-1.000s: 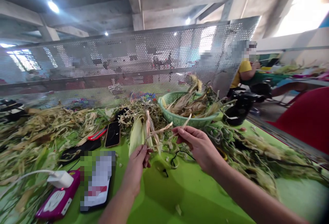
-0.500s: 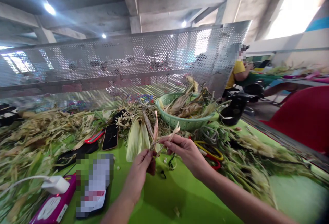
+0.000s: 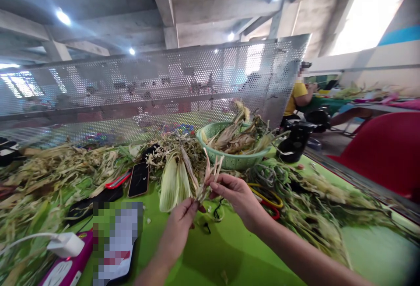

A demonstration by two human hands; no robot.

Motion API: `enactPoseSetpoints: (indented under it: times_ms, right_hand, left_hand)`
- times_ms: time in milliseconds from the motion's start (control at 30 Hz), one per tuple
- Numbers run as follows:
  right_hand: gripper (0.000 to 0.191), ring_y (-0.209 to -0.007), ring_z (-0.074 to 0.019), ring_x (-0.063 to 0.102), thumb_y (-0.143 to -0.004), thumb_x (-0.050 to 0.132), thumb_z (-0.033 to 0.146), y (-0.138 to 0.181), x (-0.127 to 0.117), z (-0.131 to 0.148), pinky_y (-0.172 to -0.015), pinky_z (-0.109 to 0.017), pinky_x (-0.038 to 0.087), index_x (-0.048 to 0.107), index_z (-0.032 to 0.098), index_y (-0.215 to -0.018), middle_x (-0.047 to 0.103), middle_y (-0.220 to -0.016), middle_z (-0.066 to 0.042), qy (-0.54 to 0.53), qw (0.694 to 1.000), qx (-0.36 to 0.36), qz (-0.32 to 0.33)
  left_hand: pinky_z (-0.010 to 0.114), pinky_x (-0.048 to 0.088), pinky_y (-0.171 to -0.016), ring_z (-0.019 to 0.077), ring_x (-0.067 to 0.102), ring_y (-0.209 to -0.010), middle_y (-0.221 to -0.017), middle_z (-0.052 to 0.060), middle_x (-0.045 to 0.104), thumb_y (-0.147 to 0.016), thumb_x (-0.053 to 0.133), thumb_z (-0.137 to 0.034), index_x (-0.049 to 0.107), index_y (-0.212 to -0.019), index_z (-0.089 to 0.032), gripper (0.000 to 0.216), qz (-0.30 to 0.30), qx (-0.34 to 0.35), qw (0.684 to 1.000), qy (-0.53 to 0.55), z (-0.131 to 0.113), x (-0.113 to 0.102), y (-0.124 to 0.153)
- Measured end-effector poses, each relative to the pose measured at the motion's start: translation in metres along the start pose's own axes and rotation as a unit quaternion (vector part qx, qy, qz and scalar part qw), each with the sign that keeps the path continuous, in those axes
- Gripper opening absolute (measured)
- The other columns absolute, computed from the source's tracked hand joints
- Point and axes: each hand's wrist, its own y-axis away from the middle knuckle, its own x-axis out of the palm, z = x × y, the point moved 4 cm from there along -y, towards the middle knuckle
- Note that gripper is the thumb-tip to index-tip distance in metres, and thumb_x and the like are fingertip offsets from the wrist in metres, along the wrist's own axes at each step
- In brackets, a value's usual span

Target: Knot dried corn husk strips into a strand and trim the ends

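Between my hands are thin, dry corn husk strips [image 3: 208, 173], gathered at their lower end. My left hand [image 3: 182, 217] pinches them from below between thumb and fingers. My right hand [image 3: 231, 194], closed as well, grips the strips a little higher on the right, and their pale tips stick up past its fingers. Just behind my left hand lies a broad pale green corn husk [image 3: 173, 184] on the green table [image 3: 210, 259]. Scissors with yellow and red handles [image 3: 267, 196] lie beyond my right wrist, partly hidden by it.
A green basket [image 3: 229, 161] of dry husks stands at the back. Husk piles lie left [image 3: 75, 159] and right [image 3: 315, 207]. A phone [image 3: 138, 180], a red cutter [image 3: 118, 179] and a purple power strip [image 3: 67, 262] are at left. A person in yellow [image 3: 299, 93] sits beyond a black container [image 3: 293, 141].
My right hand has drawn the strips closer together, and they stand more upright, side by side. My left hand has shifted slightly right, still pinching their lower end. The view has tilted slightly.
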Motion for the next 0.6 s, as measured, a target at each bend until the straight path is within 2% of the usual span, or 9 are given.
enactPoseSetpoints:
  times_ms: [100, 167, 367, 500, 600]
  right_hand:
    - [0.027, -0.064, -0.0116, 0.054, -0.072, 0.073, 0.041, 0.003, 0.004, 0.004, -0.066, -0.025, 0.046, 0.068, 0.015, -0.076, 0.062, -0.073, -0.001, -0.001, 1.000, -0.007, 0.020]
    - [0.026, -0.067, -0.0124, 0.055, -0.073, 0.073, 0.040, 0.005, 0.007, 0.006, -0.068, -0.026, 0.046, 0.066, 0.016, -0.076, 0.062, -0.075, -0.001, -0.011, 0.999, -0.010, 0.029]
    - [0.041, -0.081, -0.0168, 0.062, -0.069, 0.078, 0.035, 0.009, 0.010, 0.003, -0.079, -0.031, 0.047, 0.056, 0.022, -0.100, 0.063, -0.092, -0.003, -0.072, 0.997, -0.003, 0.015]
    - [0.032, -0.086, -0.0174, 0.060, -0.075, 0.073, 0.036, 0.011, 0.019, -0.003, -0.082, -0.031, 0.046, 0.060, 0.019, -0.098, 0.064, -0.094, -0.004, -0.059, 0.996, 0.033, 0.066]
    - [0.027, -0.078, -0.0146, 0.057, -0.077, 0.071, 0.037, 0.012, 0.023, -0.001, -0.074, -0.027, 0.045, 0.066, 0.018, -0.095, 0.065, -0.091, -0.004, -0.052, 0.994, 0.027, 0.087]
  left_hand:
    - [0.025, 0.035, -0.063, 0.0168, 0.049, -0.073, -0.081, 0.004, 0.060, -0.082, 0.052, -0.056, 0.065, -0.087, -0.017, 0.041, 0.012, -0.009, 1.000, -0.003, 0.003, 0.004, 0.000]
    - [0.025, 0.035, -0.061, 0.0161, 0.049, -0.070, -0.077, 0.003, 0.058, -0.081, 0.053, -0.057, 0.064, -0.084, -0.017, 0.041, 0.002, -0.011, 1.000, 0.007, 0.004, 0.004, 0.000]
    - [0.025, 0.036, -0.062, 0.0156, 0.046, -0.068, -0.074, 0.001, 0.055, -0.079, 0.053, -0.060, 0.064, -0.085, -0.019, 0.043, -0.083, 0.023, 0.995, 0.052, -0.002, -0.006, 0.002]
    - [0.026, 0.038, -0.064, 0.0172, 0.048, -0.068, -0.072, 0.001, 0.056, -0.079, 0.054, -0.059, 0.066, -0.091, -0.020, 0.043, -0.117, 0.025, 0.992, 0.028, -0.006, -0.008, 0.004]
    - [0.027, 0.038, -0.067, 0.0185, 0.050, -0.071, -0.074, 0.002, 0.058, -0.081, 0.052, -0.058, 0.065, -0.087, -0.020, 0.041, -0.105, 0.041, 0.994, 0.004, -0.009, -0.004, 0.004]
